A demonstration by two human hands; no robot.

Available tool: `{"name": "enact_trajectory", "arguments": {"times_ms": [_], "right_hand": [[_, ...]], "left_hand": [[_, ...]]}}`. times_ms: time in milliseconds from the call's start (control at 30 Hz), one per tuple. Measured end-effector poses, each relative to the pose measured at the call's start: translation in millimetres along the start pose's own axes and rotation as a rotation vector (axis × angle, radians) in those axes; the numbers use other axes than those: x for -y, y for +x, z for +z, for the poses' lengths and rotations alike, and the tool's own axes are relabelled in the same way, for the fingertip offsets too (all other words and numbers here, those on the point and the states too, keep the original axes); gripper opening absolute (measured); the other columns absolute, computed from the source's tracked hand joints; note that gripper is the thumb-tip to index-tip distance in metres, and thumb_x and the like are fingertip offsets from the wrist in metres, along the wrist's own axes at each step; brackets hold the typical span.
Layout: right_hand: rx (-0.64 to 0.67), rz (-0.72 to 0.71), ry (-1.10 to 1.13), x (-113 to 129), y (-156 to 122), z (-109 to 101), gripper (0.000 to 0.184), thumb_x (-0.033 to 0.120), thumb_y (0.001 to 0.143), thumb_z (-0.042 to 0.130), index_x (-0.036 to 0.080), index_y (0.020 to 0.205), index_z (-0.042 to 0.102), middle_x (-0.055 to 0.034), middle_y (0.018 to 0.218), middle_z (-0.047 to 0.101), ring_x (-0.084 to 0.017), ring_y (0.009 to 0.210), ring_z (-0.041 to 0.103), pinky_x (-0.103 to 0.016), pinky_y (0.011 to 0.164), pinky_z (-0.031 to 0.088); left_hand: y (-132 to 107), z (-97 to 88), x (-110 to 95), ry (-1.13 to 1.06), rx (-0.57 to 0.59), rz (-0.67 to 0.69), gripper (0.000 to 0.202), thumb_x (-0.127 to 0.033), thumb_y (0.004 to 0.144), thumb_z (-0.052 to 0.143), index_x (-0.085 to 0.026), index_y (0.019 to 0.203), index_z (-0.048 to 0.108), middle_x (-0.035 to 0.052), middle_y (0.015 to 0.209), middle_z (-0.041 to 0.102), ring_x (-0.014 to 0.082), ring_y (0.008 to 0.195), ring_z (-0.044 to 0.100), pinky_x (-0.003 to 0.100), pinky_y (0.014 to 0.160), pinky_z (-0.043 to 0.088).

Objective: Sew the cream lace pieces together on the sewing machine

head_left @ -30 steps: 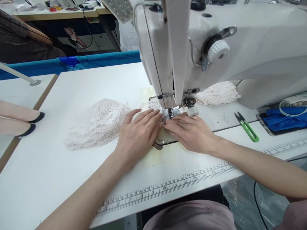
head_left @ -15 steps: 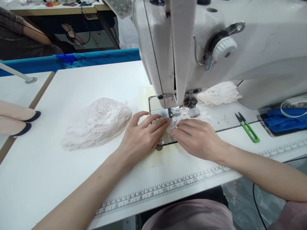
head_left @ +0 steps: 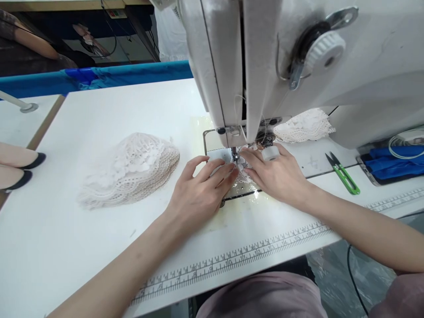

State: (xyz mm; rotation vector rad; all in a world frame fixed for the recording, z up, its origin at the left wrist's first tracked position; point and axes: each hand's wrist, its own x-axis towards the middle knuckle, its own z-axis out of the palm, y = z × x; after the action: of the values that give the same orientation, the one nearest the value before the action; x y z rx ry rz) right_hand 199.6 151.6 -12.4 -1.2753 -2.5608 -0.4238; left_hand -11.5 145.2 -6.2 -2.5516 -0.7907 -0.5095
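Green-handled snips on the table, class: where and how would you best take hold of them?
Probably by the green handles, coming from above on the near side: the snips lie flat, with the handle end toward the printed ruler and the dark blades pointing away from the person.

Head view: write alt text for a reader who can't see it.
A person's left hand and right hand are close together at a piece of lace under a white sewing machine. On the white table, a lace heap lies to the left and green snips to the right; a ruler runs along the near edge.
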Motion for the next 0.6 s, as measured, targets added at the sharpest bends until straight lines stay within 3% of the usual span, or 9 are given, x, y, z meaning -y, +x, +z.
{"name": "enact_trajectory", "arguments": {"times_ms": [433,600], "right_hand": [[-0.035,-0.007,-0.009,-0.9,-1.1,-0.3,0.03,0.03,0.098,0.046,0.015,0.111,0.069,-0.0067,0.116,0.07,-0.024,0.109,0.057,-0.042,0.101,0.034],[-0.135,-0.138,0.061,-0.2,-3.8,-1.3,0.028,0.01,0.092,0.046,0.016,0.106,0.07,-0.0038,0.11,0.072,-0.02,0.096,0.061,-0.036,0.087,0.043]], "left_hand": [[-2.1,-0.6,-0.7,0.025,0.008,-0.003,0.03,-0.008,0.089,0.052,-0.017,0.115,0.064,0.0012,0.113,0.071,0.021,0.103,0.062,0.042,0.092,0.043],[-0.4,-2.3,-2.2,0.026,-0.026,-0.003,0.025,-0.008,0.089,0.053,-0.016,0.11,0.066,0.0019,0.099,0.073,0.0203,0.094,0.064,0.041,0.089,0.045]]}}
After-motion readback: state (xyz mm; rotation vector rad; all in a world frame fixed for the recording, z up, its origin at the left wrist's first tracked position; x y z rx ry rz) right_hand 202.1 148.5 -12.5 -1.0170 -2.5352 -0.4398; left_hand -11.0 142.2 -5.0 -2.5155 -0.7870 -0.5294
